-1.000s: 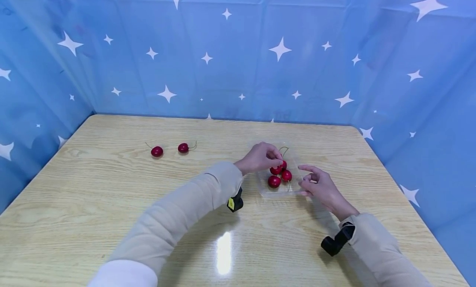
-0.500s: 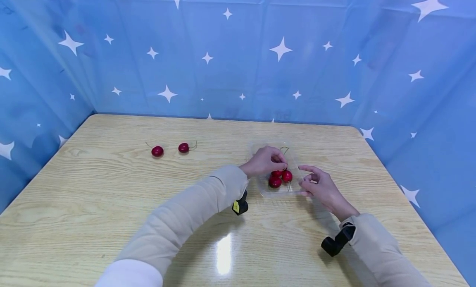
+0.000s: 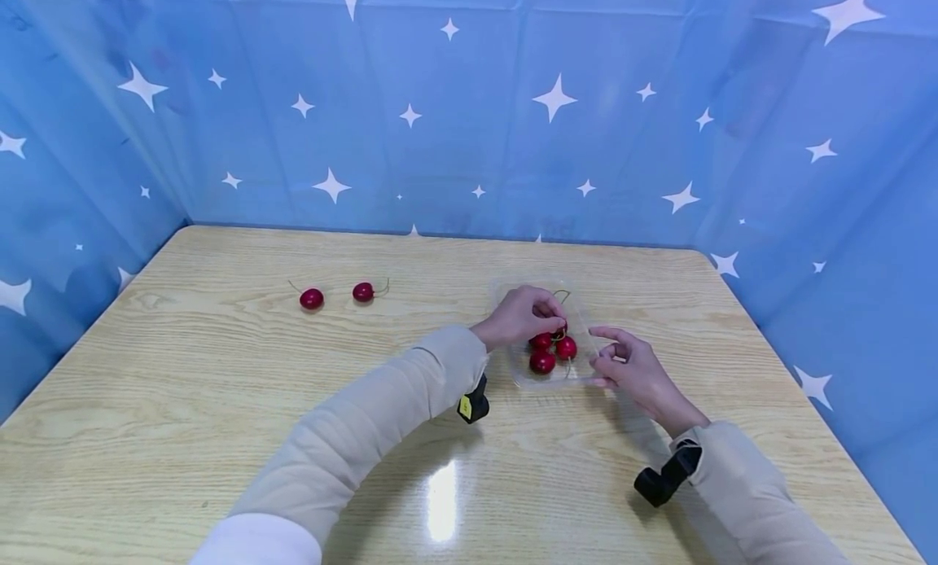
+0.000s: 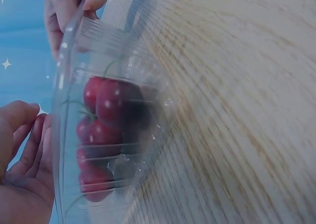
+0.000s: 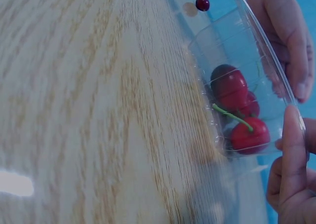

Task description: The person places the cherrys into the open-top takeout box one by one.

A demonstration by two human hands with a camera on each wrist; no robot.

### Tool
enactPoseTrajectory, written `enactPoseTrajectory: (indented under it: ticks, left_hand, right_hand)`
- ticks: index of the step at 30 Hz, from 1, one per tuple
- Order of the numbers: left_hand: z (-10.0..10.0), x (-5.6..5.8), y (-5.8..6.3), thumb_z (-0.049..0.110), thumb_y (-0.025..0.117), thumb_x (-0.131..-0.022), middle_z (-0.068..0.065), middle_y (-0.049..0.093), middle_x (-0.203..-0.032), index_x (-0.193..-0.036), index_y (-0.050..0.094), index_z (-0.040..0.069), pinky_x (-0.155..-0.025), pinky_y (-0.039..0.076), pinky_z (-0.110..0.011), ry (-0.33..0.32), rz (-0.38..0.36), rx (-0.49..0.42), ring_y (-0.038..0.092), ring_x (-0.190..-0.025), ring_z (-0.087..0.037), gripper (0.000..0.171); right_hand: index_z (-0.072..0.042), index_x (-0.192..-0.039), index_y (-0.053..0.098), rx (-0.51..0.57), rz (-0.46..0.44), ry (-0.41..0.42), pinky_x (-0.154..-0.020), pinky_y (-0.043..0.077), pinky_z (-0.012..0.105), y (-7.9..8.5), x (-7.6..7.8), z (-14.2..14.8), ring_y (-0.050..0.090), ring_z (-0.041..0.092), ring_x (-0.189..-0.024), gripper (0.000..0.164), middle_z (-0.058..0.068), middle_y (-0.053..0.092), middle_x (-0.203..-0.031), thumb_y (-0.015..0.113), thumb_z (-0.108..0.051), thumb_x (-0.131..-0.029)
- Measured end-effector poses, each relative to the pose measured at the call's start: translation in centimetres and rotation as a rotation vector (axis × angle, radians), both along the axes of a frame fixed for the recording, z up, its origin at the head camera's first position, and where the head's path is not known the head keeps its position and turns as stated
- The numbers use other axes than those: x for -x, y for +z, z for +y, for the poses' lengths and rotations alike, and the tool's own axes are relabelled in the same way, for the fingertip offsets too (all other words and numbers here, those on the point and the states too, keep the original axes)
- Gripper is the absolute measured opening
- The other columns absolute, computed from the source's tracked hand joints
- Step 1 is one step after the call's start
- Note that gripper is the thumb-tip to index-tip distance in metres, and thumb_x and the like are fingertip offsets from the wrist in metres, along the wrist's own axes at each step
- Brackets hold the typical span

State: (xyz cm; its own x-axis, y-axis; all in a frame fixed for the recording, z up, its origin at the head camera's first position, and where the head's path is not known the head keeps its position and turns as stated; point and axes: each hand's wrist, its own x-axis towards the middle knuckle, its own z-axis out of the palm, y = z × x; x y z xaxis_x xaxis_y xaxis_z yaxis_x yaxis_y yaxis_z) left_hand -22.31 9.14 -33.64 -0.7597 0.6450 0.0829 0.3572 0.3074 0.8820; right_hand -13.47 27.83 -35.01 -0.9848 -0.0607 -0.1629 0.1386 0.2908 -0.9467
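Observation:
In the head view, several red cherries (image 3: 542, 362) with stems lie in a clear plastic container (image 3: 523, 379) on the table. My left hand (image 3: 522, 314) is over the container, its fingertips low above the cherries at the back. The left wrist view shows the fingers (image 4: 34, 140) loosely bent beside the rim, with nothing seen between them. My right hand (image 3: 632, 370) holds the container's right side. In the right wrist view one finger (image 5: 294, 157) lies along the rim and the others sit behind it.
Two more cherries, one at the left (image 3: 311, 299) and one beside it (image 3: 363, 292), lie on the wooden table (image 3: 220, 402) left of the container. A blue curtain (image 3: 454, 142) with white stars hangs behind the table.
My left hand moved slightly right and down over the container, then stayed there. A cherry stem now shows beneath its fingertips. My right hand has kept its place on the container.

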Motion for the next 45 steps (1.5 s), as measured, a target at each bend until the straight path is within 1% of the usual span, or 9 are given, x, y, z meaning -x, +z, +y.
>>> enactPoseTrajectory:
  ticks: [4,12,16,20,24,28,31,36,45]
  left_hand:
    - [-0.4,-0.1,0.0,0.013,0.061,-0.084,0.000,0.062,-0.083,-0.092,0.065,0.005,-0.067,0.044,-0.017,0.039,0.019,-0.022,0.056,-0.074,-0.008,0.012]
    - [-1.9,-0.1,-1.1,0.016,0.059,-0.085,0.000,0.058,-0.084,-0.098,0.062,0.007,-0.060,0.047,-0.022,0.159,0.070,-0.177,0.056,-0.069,-0.013,0.016]
    - [-2.7,-0.3,-1.4,0.016,0.059,-0.086,0.001,0.056,-0.084,-0.098,0.062,0.010,-0.061,0.047,-0.022,0.223,0.138,-0.208,0.054,-0.069,-0.011,0.014]
    - [-3.8,-0.9,-1.7,0.017,0.060,-0.085,-0.001,0.052,-0.084,-0.100,0.062,0.011,-0.061,0.046,-0.021,0.261,0.216,-0.233,0.053,-0.069,-0.011,0.016]
    - [-5.1,-1.4,-2.3,0.016,0.059,-0.085,-0.002,0.050,-0.084,-0.100,0.062,0.009,-0.060,0.046,-0.022,0.299,0.296,-0.277,0.051,-0.067,-0.010,0.016]
    - [-6.4,-1.6,-3.0,0.012,0.060,-0.085,-0.004,0.050,-0.083,-0.104,0.060,0.008,-0.058,0.046,-0.025,0.329,0.338,-0.315,0.049,-0.068,-0.010,0.019]
    - [-7.6,-1.5,-3.2,0.012,0.060,-0.084,-0.007,0.050,-0.084,-0.107,0.059,0.007,-0.057,0.046,-0.027,0.341,0.349,-0.316,0.049,-0.069,-0.011,0.023]
    - [-9.8,-1.2,-3.2,0.016,0.062,-0.084,-0.010,0.050,-0.089,-0.112,0.056,0.010,-0.058,0.045,-0.029,0.370,0.318,-0.291,0.049,-0.071,-0.014,0.029]
    - [-13.9,0.3,-3.5,0.023,0.064,-0.082,-0.014,0.051,-0.099,-0.116,0.053,0.013,-0.064,0.046,-0.032,0.442,0.267,-0.225,0.052,-0.076,-0.018,0.037]
  right_hand:
    - [0.007,-0.131,0.031,-0.010,-0.003,0.000,-0.061,0.051,0.025,-0.1,0.1,-0.1,0.052,0.007,-0.061,0.051,0.005,0.043,-0.078,0.049,0.006,-0.083]
    - [0.007,-0.131,0.031,-0.001,0.005,-0.001,-0.061,0.051,0.026,-0.2,0.1,0.0,0.053,0.007,-0.062,0.052,0.005,0.043,-0.078,0.049,0.008,-0.082]
    - [0.007,-0.131,0.030,-0.004,0.006,0.004,-0.062,0.051,0.026,-0.2,0.0,-0.1,0.053,0.007,-0.063,0.053,0.005,0.042,-0.078,0.049,0.008,-0.082]
    - [0.007,-0.131,0.030,-0.009,0.007,0.003,-0.060,0.051,0.024,-0.1,-0.1,-0.2,0.052,0.007,-0.062,0.053,0.005,0.043,-0.077,0.049,0.007,-0.082]
    - [0.007,-0.131,0.031,-0.006,0.010,-0.001,-0.060,0.051,0.023,-0.2,-0.1,-0.2,0.052,0.006,-0.061,0.053,0.004,0.042,-0.077,0.049,0.007,-0.082]
    - [0.006,-0.131,0.031,-0.004,0.010,-0.005,-0.060,0.051,0.023,-0.3,0.0,-0.1,0.052,0.006,-0.060,0.053,0.004,0.042,-0.077,0.048,0.008,-0.081]
    - [0.006,-0.131,0.031,-0.007,0.009,-0.003,-0.060,0.051,0.023,-0.3,0.0,0.0,0.053,0.007,-0.062,0.052,0.004,0.041,-0.078,0.047,0.008,-0.082]
    - [0.006,-0.131,0.030,-0.004,0.005,0.002,-0.061,0.051,0.023,-0.4,0.0,0.0,0.054,0.008,-0.065,0.052,0.004,0.042,-0.078,0.047,0.008,-0.082]
    - [0.006,-0.132,0.031,-0.010,0.004,-0.002,-0.061,0.051,0.024,-0.4,0.0,0.0,0.053,0.007,-0.063,0.052,0.004,0.043,-0.078,0.047,0.008,-0.082]
